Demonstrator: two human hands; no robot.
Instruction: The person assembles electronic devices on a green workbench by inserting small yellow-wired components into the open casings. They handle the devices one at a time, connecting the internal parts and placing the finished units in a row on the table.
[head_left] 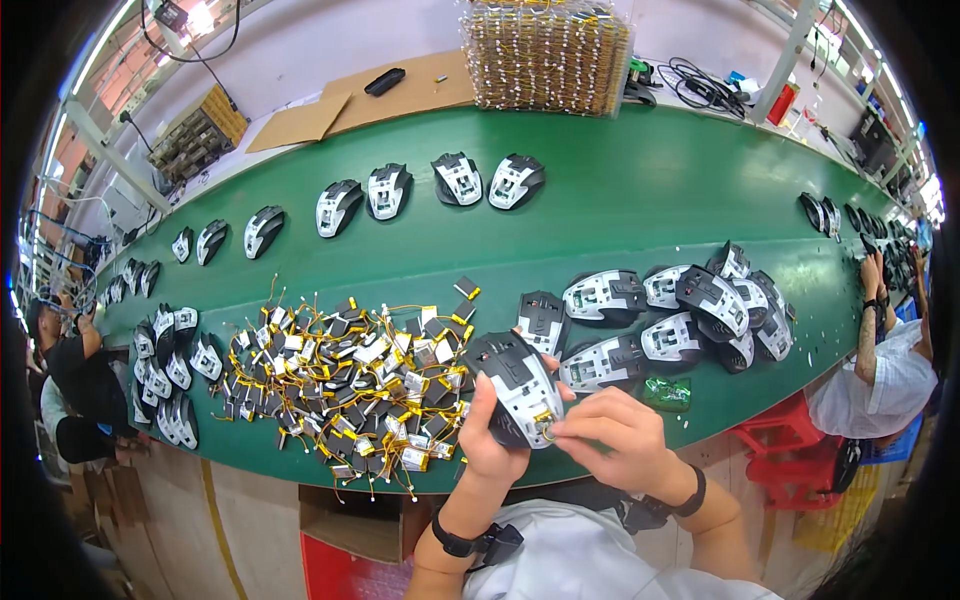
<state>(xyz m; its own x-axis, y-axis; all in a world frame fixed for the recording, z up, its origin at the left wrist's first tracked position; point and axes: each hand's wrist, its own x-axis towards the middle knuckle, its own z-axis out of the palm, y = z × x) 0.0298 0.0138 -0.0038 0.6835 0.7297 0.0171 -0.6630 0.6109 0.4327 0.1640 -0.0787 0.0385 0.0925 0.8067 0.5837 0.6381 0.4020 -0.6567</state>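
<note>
My left hand (487, 430) is closed around a computer mouse (515, 385) with a black and silver-white shell, held tilted above the near edge of the green bench. At the mouse's lower end a small yellow-and-dark wire (545, 418) shows, and my right hand (615, 435) pinches it between thumb and forefinger. The fingertips hide part of the wire. Left of my hands spreads a big heap of small battery packs (350, 385) with yellow tape and thin wires. Just right of the held mouse lie several similar mice (600, 362), some stacked on others.
A green circuit board (667, 393) lies near my right hand. More mice stand in a row (388, 190) across the green bench (650, 190), with another cluster (170, 370) at left. A clear box of wired parts (548, 60) stands at the back. Other people (875, 370) work at both sides.
</note>
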